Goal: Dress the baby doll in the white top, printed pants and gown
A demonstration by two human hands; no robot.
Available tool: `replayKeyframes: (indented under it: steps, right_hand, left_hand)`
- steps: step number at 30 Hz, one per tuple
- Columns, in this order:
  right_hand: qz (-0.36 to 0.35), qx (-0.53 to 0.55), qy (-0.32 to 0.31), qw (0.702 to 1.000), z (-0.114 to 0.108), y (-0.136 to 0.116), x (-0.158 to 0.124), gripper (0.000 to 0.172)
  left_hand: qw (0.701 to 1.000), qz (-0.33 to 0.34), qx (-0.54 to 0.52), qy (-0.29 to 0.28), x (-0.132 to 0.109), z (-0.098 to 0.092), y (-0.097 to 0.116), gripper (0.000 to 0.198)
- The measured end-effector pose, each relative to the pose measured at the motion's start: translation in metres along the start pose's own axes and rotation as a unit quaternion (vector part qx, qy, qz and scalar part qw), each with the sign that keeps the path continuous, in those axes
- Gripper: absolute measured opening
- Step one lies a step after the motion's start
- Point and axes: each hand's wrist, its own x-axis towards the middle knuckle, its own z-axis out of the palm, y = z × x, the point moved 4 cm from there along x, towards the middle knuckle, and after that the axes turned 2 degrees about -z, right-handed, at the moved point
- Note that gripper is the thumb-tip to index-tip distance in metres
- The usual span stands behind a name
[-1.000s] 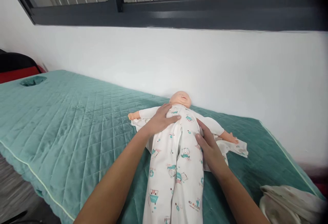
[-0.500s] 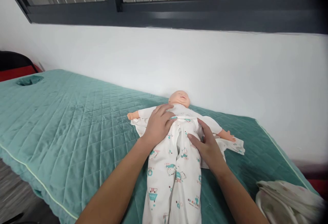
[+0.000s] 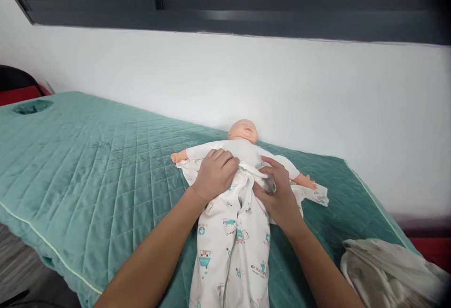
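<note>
A baby doll [image 3: 243, 131] lies on its back in a white top [image 3: 243, 150], arms spread out. White baby pants [image 3: 230, 251] with small printed figures cover it from the belly down, so its legs are hidden. My left hand [image 3: 217, 172] is closed on the left side of the waistband, its fingers curled over the edge. On the other side, my right hand [image 3: 278, 193] holds the waistband between thumb and fingers, and the edge is bunched there. A printed garment [image 3: 315, 194] is spread under the doll's arms and body.
A green quilted cover [image 3: 116, 171] with a hole [image 3: 33, 106] at far left lies over the bed. Crumpled pale cloth [image 3: 387, 270] sits at lower right. Behind the doll rises a white wall [image 3: 317, 96] below a dark window frame [image 3: 264, 16].
My left fingers have curled from lying flat on the doll's belly to gripping the waistband. My right fingers have closed in, and the waistband is now lifted and bunched.
</note>
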Motion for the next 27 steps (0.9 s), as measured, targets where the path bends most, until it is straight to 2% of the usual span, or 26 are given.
replayKeyframes:
  steps: [5, 10, 15, 19, 22, 27]
  right_hand:
    - [-0.065, -0.051, 0.016, 0.996, 0.001, -0.005, 0.001, 0.019]
    - [-0.061, -0.102, -0.006, 0.993, 0.001, -0.005, 0.0, 0.008]
    - [-0.046, -0.153, -0.033, 0.987, 0.001, -0.003, 0.0, 0.01]
    - [-0.044, -0.192, -0.055, 0.979, 0.0, 0.003, -0.002, 0.008]
    - [-0.047, -0.201, -0.069, 0.976, 0.0, 0.007, -0.005, 0.009]
    - [-0.063, -0.213, -0.064, 0.973, 0.001, 0.01, -0.006, 0.011]
  left_hand:
    - [0.999, -0.025, 0.007, -0.023, -0.003, 0.004, -0.003, 0.022]
    - [0.998, -0.052, 0.014, -0.043, -0.005, 0.005, -0.007, 0.027]
    - [0.995, -0.089, 0.013, -0.04, -0.02, -0.003, -0.015, 0.031]
    - [0.985, -0.166, 0.019, -0.045, -0.051, -0.022, -0.017, 0.033]
    - [0.97, -0.23, 0.006, -0.082, -0.075, -0.037, -0.01, 0.033]
    - [0.922, -0.333, -0.138, -0.143, -0.093, -0.047, 0.004, 0.029]
